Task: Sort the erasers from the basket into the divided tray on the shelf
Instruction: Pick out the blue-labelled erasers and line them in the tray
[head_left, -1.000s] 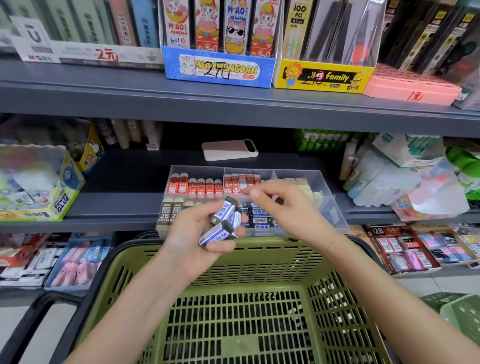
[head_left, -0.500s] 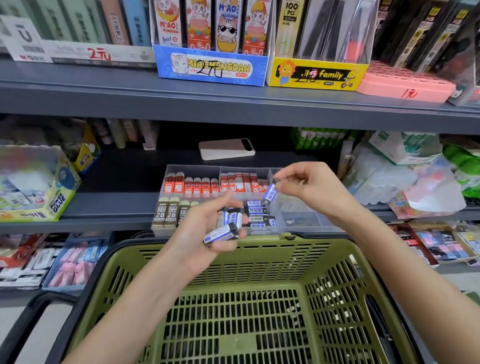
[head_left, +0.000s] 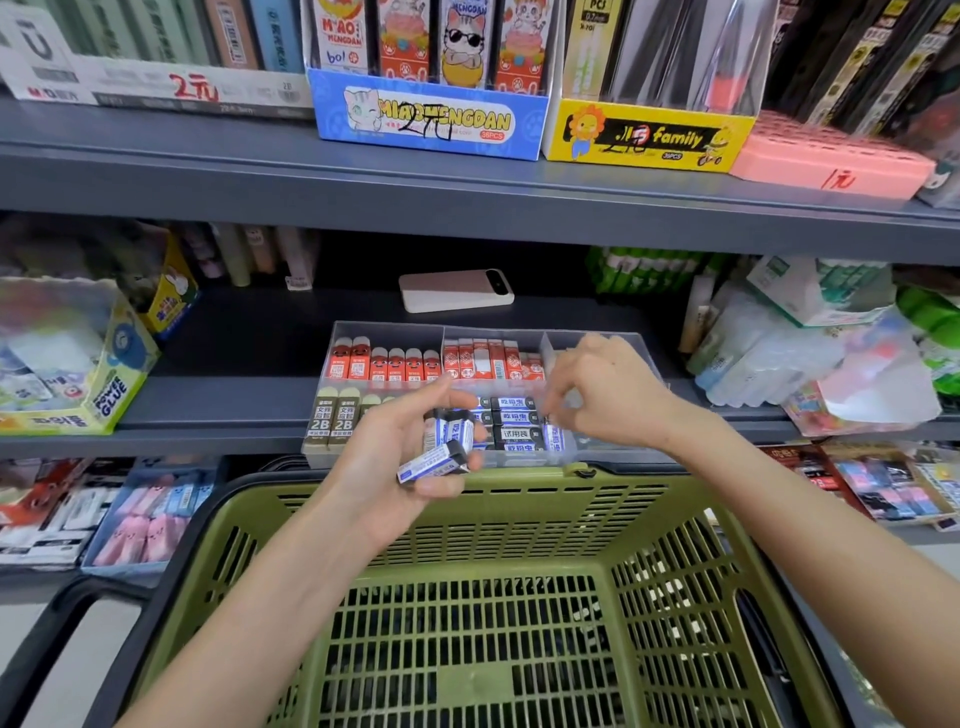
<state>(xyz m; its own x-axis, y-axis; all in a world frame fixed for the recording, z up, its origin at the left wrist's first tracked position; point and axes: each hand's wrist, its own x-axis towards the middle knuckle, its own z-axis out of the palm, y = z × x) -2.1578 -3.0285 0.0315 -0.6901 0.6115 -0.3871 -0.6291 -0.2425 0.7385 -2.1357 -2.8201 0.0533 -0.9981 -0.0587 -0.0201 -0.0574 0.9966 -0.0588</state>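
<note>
My left hand (head_left: 387, 462) is above the far rim of the green basket (head_left: 519, 501) and grips several blue-and-white erasers (head_left: 441, 457). My right hand (head_left: 615, 397) reaches down into the clear divided tray (head_left: 387, 328) on the shelf. Its fingertips pinch the top of one blue-and-white eraser (head_left: 554, 439), which stands upright in the front middle compartment beside stacked blue erasers (head_left: 515, 422). Red erasers (head_left: 384, 365) fill the back compartments. Olive 2B erasers (head_left: 332, 422) sit in the front left one. My right hand hides the right-hand compartments.
A pale power bank (head_left: 457, 291) lies on the shelf behind the tray. A glue display box (head_left: 83, 379) stands to the left, and plastic-wrapped packs (head_left: 810, 353) crowd the right. The upper shelf edge (head_left: 467, 208) overhangs the tray. More goods fill the lower shelf.
My right hand took one eraser from my left hand, lifted it, and has now lowered it into the tray's front middle compartment. The left hand stayed put.
</note>
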